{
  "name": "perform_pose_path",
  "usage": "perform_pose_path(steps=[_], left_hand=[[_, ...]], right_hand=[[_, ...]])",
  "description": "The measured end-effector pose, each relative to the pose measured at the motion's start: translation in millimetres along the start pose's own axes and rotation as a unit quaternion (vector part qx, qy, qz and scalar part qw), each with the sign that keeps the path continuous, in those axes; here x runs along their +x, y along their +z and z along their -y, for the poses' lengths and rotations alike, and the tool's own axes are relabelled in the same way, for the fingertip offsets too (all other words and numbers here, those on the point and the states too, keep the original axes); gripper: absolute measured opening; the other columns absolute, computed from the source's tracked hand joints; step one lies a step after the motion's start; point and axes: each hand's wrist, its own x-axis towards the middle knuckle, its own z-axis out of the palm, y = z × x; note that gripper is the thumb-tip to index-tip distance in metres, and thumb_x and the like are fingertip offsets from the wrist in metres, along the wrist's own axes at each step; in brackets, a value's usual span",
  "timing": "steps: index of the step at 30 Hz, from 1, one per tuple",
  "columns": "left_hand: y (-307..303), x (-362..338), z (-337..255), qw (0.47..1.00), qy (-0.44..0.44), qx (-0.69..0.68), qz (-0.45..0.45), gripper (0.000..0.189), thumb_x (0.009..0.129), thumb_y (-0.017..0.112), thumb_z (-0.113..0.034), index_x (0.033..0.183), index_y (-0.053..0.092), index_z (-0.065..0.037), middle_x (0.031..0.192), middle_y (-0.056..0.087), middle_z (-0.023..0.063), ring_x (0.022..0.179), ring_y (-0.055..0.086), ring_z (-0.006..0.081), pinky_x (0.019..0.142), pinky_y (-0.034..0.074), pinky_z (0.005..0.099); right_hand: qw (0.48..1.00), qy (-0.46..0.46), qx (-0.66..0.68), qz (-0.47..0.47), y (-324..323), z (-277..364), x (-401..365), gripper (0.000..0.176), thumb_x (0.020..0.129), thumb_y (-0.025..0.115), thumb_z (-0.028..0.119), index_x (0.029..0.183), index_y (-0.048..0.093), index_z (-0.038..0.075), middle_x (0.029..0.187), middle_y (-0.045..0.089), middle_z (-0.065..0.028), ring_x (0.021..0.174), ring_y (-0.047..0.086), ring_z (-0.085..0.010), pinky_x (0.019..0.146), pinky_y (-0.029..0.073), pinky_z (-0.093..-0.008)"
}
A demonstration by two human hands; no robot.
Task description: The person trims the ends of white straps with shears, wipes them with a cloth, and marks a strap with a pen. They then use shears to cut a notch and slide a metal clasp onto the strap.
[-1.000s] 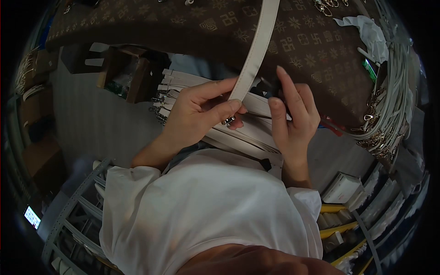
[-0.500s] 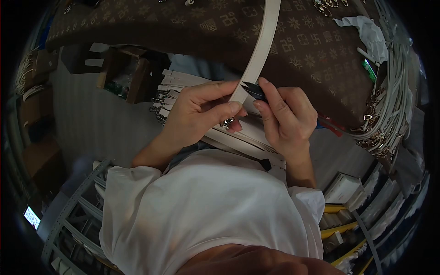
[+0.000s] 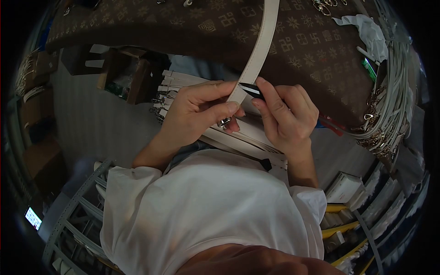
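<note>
A cream strap (image 3: 262, 50) with stitched edges runs from the table down into my left hand (image 3: 199, 104). That hand is closed, pinching the strap near its end between thumb and fingers. A silver metal clasp (image 3: 224, 122) shows at the strap's end, just under my left fingers. My right hand (image 3: 288, 112) is closed around small black thread snips (image 3: 251, 90). Their pointed tips lie at the strap's edge, right beside my left index fingertip. The handle end is hidden in my right fingers.
Many cream straps (image 3: 250, 137) with metal hooks lie across my lap. The table (image 3: 220, 41) has a brown patterned cloth. Pale cords with gold clasps (image 3: 382, 133) hang at its right. A cardboard box (image 3: 137, 80) stands at left; metal shelving (image 3: 75, 206) is beside me.
The snips' points, spread apart before, now appear closer together at the strap's edge. Both hands have stayed almost in place, with a slight shift of the strap to the left.
</note>
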Motion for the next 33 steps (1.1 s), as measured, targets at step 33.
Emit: perform_pose_path(steps=[33], left_hand=[[-8.1, 2.7, 3.9, 0.997, -0.021, -0.06, 0.044, 0.034, 0.084, 0.051, 0.0, 0.118, 0.048, 0.005, 0.083, 0.06, 0.0118, 0.064, 0.06, 0.015, 0.058, 0.051, 0.0243]], right_hand=[[1.0, 0.008, 0.024, -0.012, 3.7, -1.0, -3.0, 0.036, 0.062, 0.072, 0.015, 0.094, 0.064, 0.003, 0.065, 0.046, -0.0028, 0.051, 0.044, -0.0146, 0.041, 0.036, -0.0261]])
